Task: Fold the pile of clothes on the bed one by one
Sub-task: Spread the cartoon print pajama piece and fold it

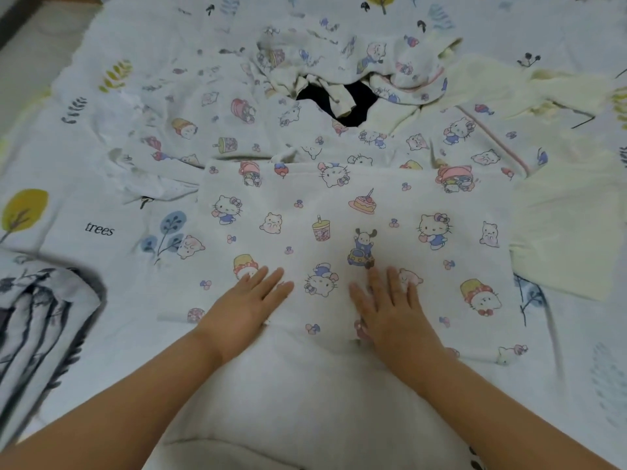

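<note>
Head view: both my flat hands, left hand and right hand, press the printed garment on the bed; I'd smooth outward before folding.

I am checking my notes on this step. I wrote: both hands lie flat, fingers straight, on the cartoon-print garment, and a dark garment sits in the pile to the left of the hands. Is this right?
One detail is wrong. The dark garment is not left of the hands; it sits in the pile beyond them. The head view shows it. The left hand and right hand do lie flat, fingers straight, on the cartoon-print garment.
</note>
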`<state>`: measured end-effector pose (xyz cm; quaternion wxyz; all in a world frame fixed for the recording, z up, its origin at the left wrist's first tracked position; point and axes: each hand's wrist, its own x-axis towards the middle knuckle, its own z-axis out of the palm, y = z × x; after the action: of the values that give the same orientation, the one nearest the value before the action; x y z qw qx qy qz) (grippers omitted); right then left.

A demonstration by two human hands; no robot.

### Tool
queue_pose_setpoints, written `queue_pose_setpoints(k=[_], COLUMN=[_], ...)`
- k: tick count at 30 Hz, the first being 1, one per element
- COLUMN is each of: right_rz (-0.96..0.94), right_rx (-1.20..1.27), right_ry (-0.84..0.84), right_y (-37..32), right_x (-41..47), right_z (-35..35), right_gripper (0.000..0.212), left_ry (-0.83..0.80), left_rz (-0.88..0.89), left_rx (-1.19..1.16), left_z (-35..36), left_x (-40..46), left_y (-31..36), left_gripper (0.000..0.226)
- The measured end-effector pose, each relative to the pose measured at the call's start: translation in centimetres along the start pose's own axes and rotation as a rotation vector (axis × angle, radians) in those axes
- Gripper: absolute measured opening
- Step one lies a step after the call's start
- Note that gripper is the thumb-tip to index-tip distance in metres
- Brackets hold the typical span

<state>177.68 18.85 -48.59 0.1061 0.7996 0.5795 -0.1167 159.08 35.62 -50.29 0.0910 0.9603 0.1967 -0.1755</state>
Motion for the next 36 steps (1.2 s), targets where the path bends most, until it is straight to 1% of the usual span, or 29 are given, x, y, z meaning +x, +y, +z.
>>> queue_pose_setpoints(k=[2,3,4,5,6,7,8,9,11,12,13,14,16,17,19,20,22,23,24,25,27,28,29,30,31,33,34,35,36], right_rz=[-0.011,-0.011,-0.01,-0.01,-0.015,-0.04,-0.065,-0.072,-0.052,-0.034,-0.029,-0.019,-0.007,-0.021,-0.032,0.001,0.154,0.25,0.34,0.43,0.546,0.545,0.525,0.517,0.533,0.616,0.632,0.609,0.555], right_rx=[-0.009,-0.024,-0.005,0.026,0.053,0.098,0.137,0.167,0.201,0.222,0.213,0.2,0.167,0.181,0.218,0.235,0.271,0.289,0.321,0.361,0.402,0.348,0.274,0.222,0.208,0.216,0.251,0.309,0.375], right_ry=[-0.056,-0.052,-0.036,0.009,0.034,0.052,0.084,0.098,0.096,0.046,-0.015,-0.039,-0.007,0.033,0.049,0.039,0.163,0.257,0.277,0.231,0.01,-0.093,-0.156,-0.145,-0.067,0.202,0.305,0.352,0.32], right_y=[-0.6,-0.7,-0.8,-1.0,-1.6,-2.4,-3.3,-4.2,-6.4,-7.1,-7.6,-7.8,-7.6,-7.3,-5.9,-5.0,-2.7,-1.5,-0.5,0.2,1.3,1.8,2.1,2.4,2.7,3.2,3.1,3.1,3.1], right_x=[0.0,-0.4,-1.2,-2.2,-3.6,-5.3,-7.1,-8.7,-11.7,-12.8,-13.5,-13.9,-13.9,-13.3,-11.4,-10.2,-7.6,-6.1,-4.6,-3.2,-1.0,-0.4,-0.1,-0.1,-0.1,0.1,0.2,0.4,0.7], right_z=[-1.1,-1.4,-1.9,-2.2,-2.4,-2.3,-1.9,-1.2,0.0,0.2,0.7,1.1,1.5,1.5,0.5,-0.6,-1.9,-2.2,-2.8,-3.2,-2.9,-2.5,-2.2,-1.9,-1.7,-1.2,-1.0,-0.8,-0.6], right_gripper=[0.063,0.063,0.061,0.055,0.041,0.034,0.038,0.041,0.036,0.035,0.041,0.045,0.043,0.043,0.039,0.034,0.026,0.031,0.036,0.04,0.038,0.033,0.027,0.022,0.019,0.016,0.016,0.022,0.035], left_ry=[-0.014,0.049,0.11,0.113,0.147,0.187,0.195,0.187,0.184,0.175,0.142,0.144,0.222,0.242,0.286,0.319,0.409,0.426,0.405,0.369,0.296,0.27,0.242,0.206,0.168,0.099,0.079,0.067,0.063], left_rz=[-0.05,-0.021,0.034,0.054,0.08,0.111,0.142,0.177,0.257,0.251,0.25,0.238,0.232,0.22,0.179,0.13,0.018,-0.054,-0.11,-0.161,-0.262,-0.283,-0.275,-0.253,-0.238,-0.227,-0.235,-0.244,-0.249], left_rx=[-0.001,0.023,0.066,0.101,0.1,0.081,0.078,0.061,0.031,0.05,0.094,0.124,0.134,0.105,-0.034,-0.127,-0.218,-0.229,-0.246,-0.292,-0.402,-0.434,-0.426,-0.394,-0.36,-0.344,-0.351,-0.364,-0.379], left_z=[-0.9,-1.6,-2.5,-3.3,-3.6,-3.1,-2.6,-2.0,-0.2,0.5,1.4,2.0,1.9,1.2,-0.6,-1.8,-3.4,-3.9,-4.2,-4.3,-4.4,-4.2,-3.9,-3.7,-3.7,-3.5,-3.4,-3.3,-3.3], left_x=[-0.2,-0.9,-2.0,-3.4,-5.1,-6.7,-8.5,-10.2,-13.2,-14.2,-14.8,-15.0,-14.6,-13.8,-11.8,-10.6,-7.9,-6.5,-5.1,-3.7,-1.5,-0.6,0.2,0.8,1.2,1.8,1.9,2.1,2.3], left_y=[0.5,0.7,1.1,1.3,1.4,1.5,1.8,2.3,3.4,3.9,4.2,4.2,3.9,3.5,2.8,2.2,1.2,0.7,0.2,-0.4,-1.2,-1.6,-2.0,-2.3,-2.5,-3.1,-3.3,-3.4,-3.5], left_gripper=[0.077,0.079,0.084,0.09,0.094,0.095,0.093,0.084,0.039,0.037,0.042,0.042,0.032,0.033,0.041,0.04,0.025,0.03,0.042,0.05,0.059,0.061,0.063,0.065,0.067,0.074,0.075,0.075,0.074])
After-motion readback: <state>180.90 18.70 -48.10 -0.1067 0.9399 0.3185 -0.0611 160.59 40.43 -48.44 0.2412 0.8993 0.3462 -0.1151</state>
